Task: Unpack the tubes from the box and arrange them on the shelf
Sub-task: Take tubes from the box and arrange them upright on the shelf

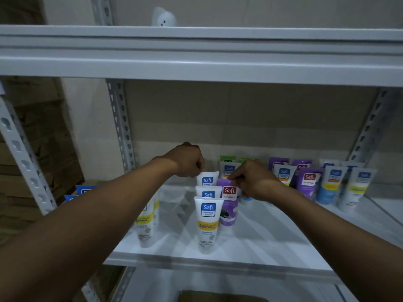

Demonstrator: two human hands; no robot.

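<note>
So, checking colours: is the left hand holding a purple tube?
No, the left hand pinches the top of a white tube.

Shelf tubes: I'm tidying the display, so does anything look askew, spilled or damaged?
Nothing stands out: no spill or damage shows. The left hand grips the rear white tube, and the right hand pinches the purple tube beside it. Both stand cap-down, like the front white tube.
</note>
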